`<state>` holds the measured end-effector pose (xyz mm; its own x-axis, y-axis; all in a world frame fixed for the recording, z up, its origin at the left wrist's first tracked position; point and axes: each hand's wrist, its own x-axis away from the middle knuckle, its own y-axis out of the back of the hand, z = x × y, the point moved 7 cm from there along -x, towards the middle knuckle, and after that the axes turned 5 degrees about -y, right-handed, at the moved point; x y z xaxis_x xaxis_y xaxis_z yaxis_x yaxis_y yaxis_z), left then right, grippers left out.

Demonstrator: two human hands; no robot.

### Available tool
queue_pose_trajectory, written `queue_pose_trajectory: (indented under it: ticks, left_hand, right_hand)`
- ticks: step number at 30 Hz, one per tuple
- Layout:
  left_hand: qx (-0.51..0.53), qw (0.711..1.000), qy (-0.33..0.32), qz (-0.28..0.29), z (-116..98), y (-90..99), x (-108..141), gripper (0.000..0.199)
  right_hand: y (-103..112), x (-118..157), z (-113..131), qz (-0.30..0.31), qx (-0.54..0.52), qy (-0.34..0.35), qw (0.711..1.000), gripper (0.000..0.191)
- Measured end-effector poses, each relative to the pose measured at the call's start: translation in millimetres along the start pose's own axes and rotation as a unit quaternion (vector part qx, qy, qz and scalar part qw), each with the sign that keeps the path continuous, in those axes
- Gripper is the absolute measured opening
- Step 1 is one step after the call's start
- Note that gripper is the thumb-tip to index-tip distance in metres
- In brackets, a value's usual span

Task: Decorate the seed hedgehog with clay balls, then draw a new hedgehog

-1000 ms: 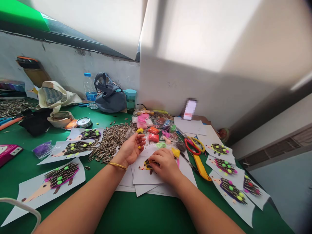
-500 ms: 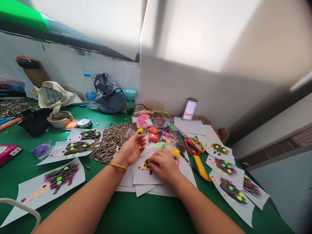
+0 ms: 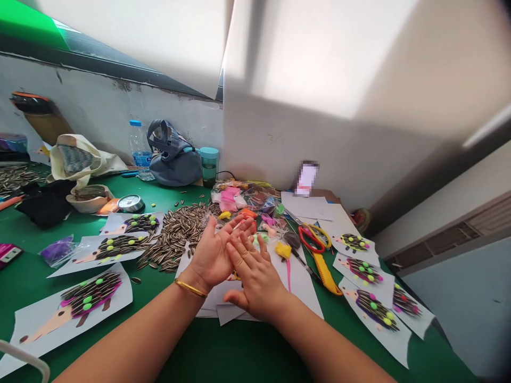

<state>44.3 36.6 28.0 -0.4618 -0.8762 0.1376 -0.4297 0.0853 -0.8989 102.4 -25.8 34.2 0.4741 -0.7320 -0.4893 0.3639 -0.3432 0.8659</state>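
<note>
My left hand [image 3: 213, 255] is palm up with its fingers stretched out. Across its fingers lies my right hand [image 3: 257, 274], flat, palm down, thumb apart; anything between the palms is hidden. Under them, mostly covered, is a hedgehog picture on white paper [image 3: 227, 295], with only a bit of its yellow edge showing. A lump of yellow clay [image 3: 283, 250] sits on the paper right of my hands. Behind them are bags of coloured clay [image 3: 229, 198]. To the left lies a heap of striped sunflower seeds [image 3: 175, 234].
Several hedgehog pictures made with seeds lie at left [image 3: 90, 298] and right [image 3: 377, 308]. Red-handled scissors [image 3: 311, 239] and a yellow utility knife [image 3: 327, 274] are right of the paper. A grey-blue bag [image 3: 175, 162], water bottle [image 3: 140, 151] and teal cup [image 3: 209, 165] stand behind.
My right hand has left the hedgehog picture and now lies over my left hand's fingers. The small yellow piece seen at my left hand is now out of sight.
</note>
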Motion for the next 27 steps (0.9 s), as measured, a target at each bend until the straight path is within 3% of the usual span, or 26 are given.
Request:
queue_pose_trajectory:
  ticks: [2,5,7,10,13,16,18,21,23,27]
  left_hand:
    - [0.003,1.000,0.018,-0.007,7,-1.2,3,0.062]
    - [0.025,0.995,0.086,0.049,18,-7.5,6,0.068]
    - [0.035,0.995,0.050,0.077,9,-8.5,4,0.068]
    - [0.038,0.997,-0.008,0.059,-4,-3.4,1,0.070]
    - [0.018,0.998,0.033,0.052,5,-4.2,4,0.071]
    - [0.009,0.993,0.075,0.088,13,-12.8,10,0.071]
    - [0.010,0.994,0.051,0.095,9,-15.2,10,0.071]
    - [0.015,0.998,0.017,0.063,4,-10.4,9,0.070]
    - [0.015,0.998,0.042,0.049,11,-8.1,9,0.068]
    - [0.016,0.995,0.073,0.069,18,-11.7,10,0.070]
  right_hand:
    - [1,0,4,-0.004,0.010,0.022,1.000,0.093]
    - [6,-1,-4,-0.014,0.024,-0.008,1.000,0.091]
    - [8,-1,-7,-0.016,0.026,-0.022,0.999,0.088]
    - [8,0,3,-0.006,0.009,0.030,1.000,0.088]
    - [8,1,10,-0.006,0.001,0.062,0.998,0.092]
    - [13,0,-2,-0.025,0.017,0.000,1.000,0.090]
    - [14,0,-4,-0.021,0.019,-0.009,1.000,0.089]
    - [11,3,9,-0.006,0.003,0.059,0.998,0.091]
    - [12,4,12,-0.014,-0.002,0.072,0.997,0.093]
    - [16,3,-2,-0.023,0.016,0.003,1.000,0.088]
